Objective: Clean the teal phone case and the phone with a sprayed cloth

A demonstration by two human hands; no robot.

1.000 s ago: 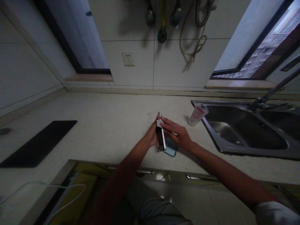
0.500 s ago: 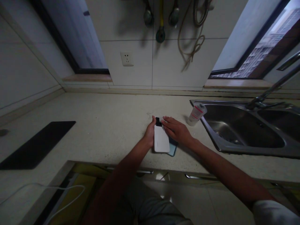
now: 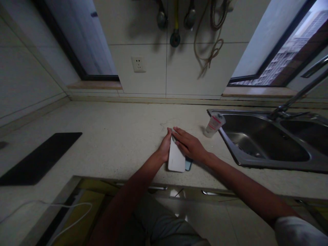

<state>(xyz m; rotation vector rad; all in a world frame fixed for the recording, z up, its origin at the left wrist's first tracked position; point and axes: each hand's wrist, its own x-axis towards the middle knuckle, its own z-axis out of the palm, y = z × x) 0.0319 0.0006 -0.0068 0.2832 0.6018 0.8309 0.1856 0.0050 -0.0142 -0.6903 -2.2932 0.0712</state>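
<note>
A white phone (image 3: 176, 160) lies back-up on the pale countertop (image 3: 115, 136), over a blue-green case (image 3: 189, 164) whose corner peeks out at its right. My left hand (image 3: 164, 147) grips the phone's left edge, thumb at its top corner. Over the phone's upper right part my right hand (image 3: 188, 145) presses down, fingers flat and together. The phone's camera end is hidden under those fingers.
A white tube with red print (image 3: 214, 124) stands beside the steel double sink (image 3: 266, 143) with its tap (image 3: 294, 99) on the right. A black mat (image 3: 38, 157) lies at the left. A white cable (image 3: 51, 208) trails below the counter edge. A wall socket (image 3: 138, 64) is behind.
The phone was on edge a second ago, then turned back-up and laid flat over the case. My right hand has slid further over its top, covering the camera.
</note>
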